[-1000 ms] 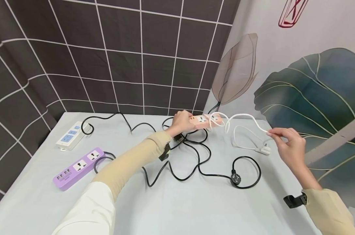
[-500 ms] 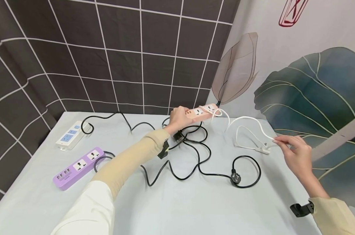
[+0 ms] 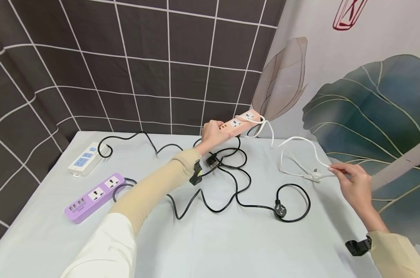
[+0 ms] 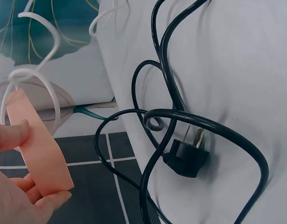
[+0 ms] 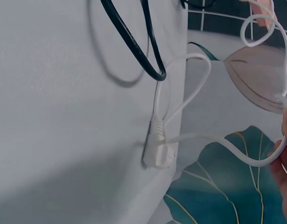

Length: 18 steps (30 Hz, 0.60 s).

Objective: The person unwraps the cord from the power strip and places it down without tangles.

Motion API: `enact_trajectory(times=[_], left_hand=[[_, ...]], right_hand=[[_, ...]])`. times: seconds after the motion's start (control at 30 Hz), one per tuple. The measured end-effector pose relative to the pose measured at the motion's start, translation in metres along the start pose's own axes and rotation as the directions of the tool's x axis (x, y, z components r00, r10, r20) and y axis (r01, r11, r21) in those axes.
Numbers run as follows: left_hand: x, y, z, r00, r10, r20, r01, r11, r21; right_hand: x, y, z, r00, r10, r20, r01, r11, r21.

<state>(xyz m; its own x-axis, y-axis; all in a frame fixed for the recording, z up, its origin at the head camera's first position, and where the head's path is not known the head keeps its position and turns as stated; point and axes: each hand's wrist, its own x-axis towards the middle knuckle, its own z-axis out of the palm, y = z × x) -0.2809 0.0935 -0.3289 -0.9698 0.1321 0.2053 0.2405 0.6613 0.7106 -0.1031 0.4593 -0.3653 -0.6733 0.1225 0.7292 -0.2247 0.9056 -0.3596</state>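
Note:
At the back of the table my left hand point(image 3: 212, 135) grips the near end of a pink power strip point(image 3: 243, 122), its far end tilted up. A white cord point(image 3: 303, 139) loops around the strip's far end and runs right to my right hand point(image 3: 354, 183), which pinches it between thumb and fingers. The cord's white plug point(image 3: 312, 175) lies on the table, just left of the right hand. In the left wrist view, thumb and fingers wrap the pink strip point(image 4: 40, 144). The right wrist view shows the held cord point(image 5: 227, 144) curving past the white plug point(image 5: 158, 151).
A purple power strip point(image 3: 94, 197) and a white strip with blue sockets point(image 3: 85, 159) lie at the left. Tangled black cords point(image 3: 236, 181) cross the middle, with one black plug point(image 3: 212, 159) below my left hand and a round black plug point(image 3: 280, 209) farther right.
My left hand has raised and tilted the pink power strip up and away. My right hand has drawn the white cord to the right and slightly down.

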Motion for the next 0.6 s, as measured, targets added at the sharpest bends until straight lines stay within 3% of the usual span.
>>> enact_trajectory(times=[0.13,0.27,0.43,0.6], left_hand=[[0.0,-0.001,-0.003,1.0,-0.009,0.002,0.009,1.0,0.012],[-0.002,-0.001,-0.005,1.0,-0.004,0.024,0.003,1.0,0.012],[-0.008,0.001,-0.003,0.998,0.014,0.058,-0.013,1.0,-0.024],[-0.014,0.004,0.001,0.995,0.045,0.092,-0.042,0.999,-0.028]], right_hand=[[0.003,0.003,0.0,1.0,-0.01,-0.004,0.01,0.999,-0.036],[0.006,0.001,0.002,0.994,-0.092,0.058,0.099,0.983,-0.152],[0.013,-0.003,0.014,0.968,-0.196,0.16,0.229,0.946,-0.229],[0.02,0.006,0.034,0.944,-0.248,0.217,0.298,0.923,-0.243]])
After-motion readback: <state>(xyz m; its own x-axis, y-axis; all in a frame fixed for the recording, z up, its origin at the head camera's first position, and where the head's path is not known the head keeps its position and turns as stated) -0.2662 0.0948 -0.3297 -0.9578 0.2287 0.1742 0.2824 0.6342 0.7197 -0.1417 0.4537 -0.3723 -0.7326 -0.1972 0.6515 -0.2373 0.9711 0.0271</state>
